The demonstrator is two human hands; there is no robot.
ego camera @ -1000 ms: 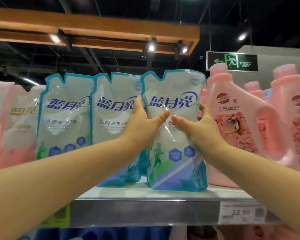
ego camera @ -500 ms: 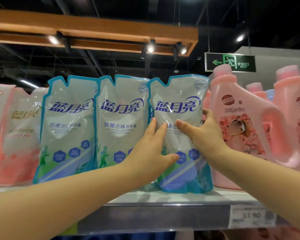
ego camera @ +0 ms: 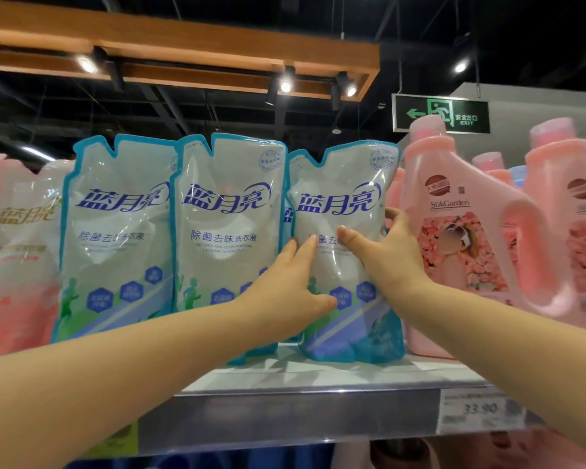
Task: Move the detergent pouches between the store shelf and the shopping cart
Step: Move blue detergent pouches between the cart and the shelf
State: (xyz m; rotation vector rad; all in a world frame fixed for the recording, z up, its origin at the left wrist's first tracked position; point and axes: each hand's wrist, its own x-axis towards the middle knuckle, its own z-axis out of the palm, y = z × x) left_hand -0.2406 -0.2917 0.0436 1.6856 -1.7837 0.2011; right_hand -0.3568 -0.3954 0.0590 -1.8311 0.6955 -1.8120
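Three blue-and-white detergent pouches stand upright side by side on the store shelf (ego camera: 318, 411). The left pouch (ego camera: 115, 225) and the middle pouch (ego camera: 229, 211) are untouched. My right hand (ego camera: 386, 255) grips the right pouch (ego camera: 342, 184) at its right edge, thumb across the front and fingers curled behind. My left hand (ego camera: 285, 289) lies flat against the lower left of that pouch's front, fingers straight and apart, holding nothing. The pouch's base rests on the shelf. No shopping cart is in view.
Pink softener bottles (ego camera: 460, 211) stand tight against the right pouch. Pink pouches (ego camera: 17, 258) fill the shelf to the left. A price tag (ego camera: 479, 409) reading 33.90 sits on the shelf's front rail. Overhead are a wooden light beam and a green exit sign (ego camera: 440, 113).
My left hand has let go of the right pouch's left edge and now rests flat on its front. The pouch has settled upright on the shelf; my right hand keeps its hold.
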